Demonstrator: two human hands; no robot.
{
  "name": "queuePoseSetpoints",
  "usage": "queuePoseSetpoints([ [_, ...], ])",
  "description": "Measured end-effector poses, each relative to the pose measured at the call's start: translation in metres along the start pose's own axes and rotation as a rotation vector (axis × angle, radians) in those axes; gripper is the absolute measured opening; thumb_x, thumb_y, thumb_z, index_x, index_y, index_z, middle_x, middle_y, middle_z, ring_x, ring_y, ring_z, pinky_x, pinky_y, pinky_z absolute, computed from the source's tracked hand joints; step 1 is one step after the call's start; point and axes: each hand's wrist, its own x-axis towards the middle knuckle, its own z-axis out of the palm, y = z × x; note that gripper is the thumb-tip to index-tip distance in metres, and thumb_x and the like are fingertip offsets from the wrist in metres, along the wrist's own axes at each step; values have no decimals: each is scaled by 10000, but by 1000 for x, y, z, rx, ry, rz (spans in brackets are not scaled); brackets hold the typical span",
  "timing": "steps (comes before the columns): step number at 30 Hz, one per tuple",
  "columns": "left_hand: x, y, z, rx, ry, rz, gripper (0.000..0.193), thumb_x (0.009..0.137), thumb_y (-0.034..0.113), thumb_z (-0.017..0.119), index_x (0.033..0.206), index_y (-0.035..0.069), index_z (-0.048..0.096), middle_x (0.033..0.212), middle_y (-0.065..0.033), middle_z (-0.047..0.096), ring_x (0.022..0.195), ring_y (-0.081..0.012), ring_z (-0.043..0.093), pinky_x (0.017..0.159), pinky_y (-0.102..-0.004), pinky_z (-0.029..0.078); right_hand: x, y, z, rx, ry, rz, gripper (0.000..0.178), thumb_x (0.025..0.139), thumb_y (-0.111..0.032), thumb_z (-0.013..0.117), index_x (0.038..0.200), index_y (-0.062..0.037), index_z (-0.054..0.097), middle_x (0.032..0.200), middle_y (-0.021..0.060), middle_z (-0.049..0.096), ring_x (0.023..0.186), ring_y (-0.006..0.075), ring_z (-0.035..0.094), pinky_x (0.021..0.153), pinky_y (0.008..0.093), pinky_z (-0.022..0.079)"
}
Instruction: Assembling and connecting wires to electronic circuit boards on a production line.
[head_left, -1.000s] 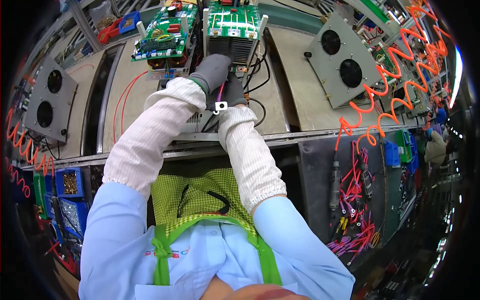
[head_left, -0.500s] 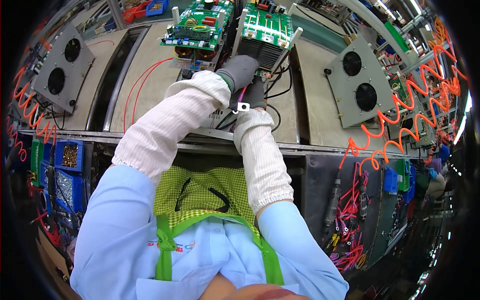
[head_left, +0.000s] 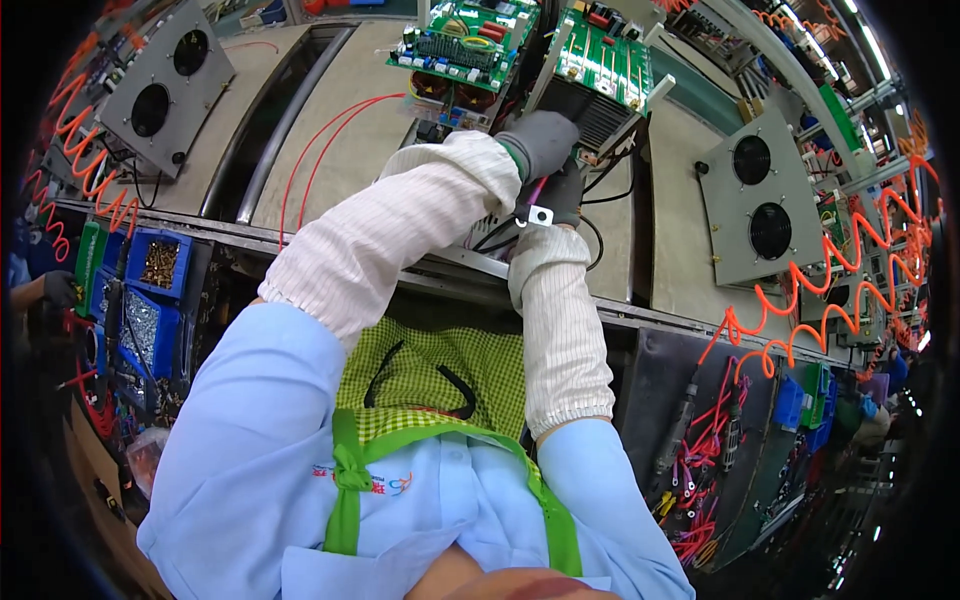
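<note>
My left hand [head_left: 545, 142], in a grey glove, is curled against the near end of a finned black heat sink [head_left: 592, 118]. Its fingertips are out of sight. A green circuit board [head_left: 603, 62] lies on top of that heat sink. Just below and right, my right hand [head_left: 566, 192], also gloved in grey, reaches under the left one, its fingers hidden. A magenta wire [head_left: 537, 188] shows between the two hands. By the right wrist sits a small white square piece with a hole [head_left: 540, 216]. Black cables [head_left: 612, 180] run beside the right hand.
Another green board [head_left: 465, 55] with copper coils below stands left of the heat sink. Grey panels with two fans flank the work, left [head_left: 165, 90] and right [head_left: 755, 195]. Orange coiled hoses [head_left: 790, 335] hang at right. Screw bins [head_left: 160, 262] and another person's gloved hand [head_left: 60, 290] are at left.
The whole view has swung, so the bench and both hands sit further right in the picture. Both hands keep their place at the heat sink. Another person's hand now shows at the left edge.
</note>
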Motion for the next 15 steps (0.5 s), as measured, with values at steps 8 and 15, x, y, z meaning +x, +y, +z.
queuePoseSetpoints([
  [8,1,4,-1,-16,-58,-66,227,722,44,608,946,54,646,928,-177,650,915,-348,621,811,-424,497,13,0,-8,-7,-103,5,367,877,-105,508,1228,0,478,1229,150,551,1110,266,541,957,368,417],
  [15,1,2,3,-27,-40,-27,226,713,46,617,937,42,644,957,-172,643,931,-344,611,829,-425,485,8,-1,-9,-109,-73,-44,359,866,-86,522,1213,-1,484,1216,144,555,1097,255,543,943,359,422],
])
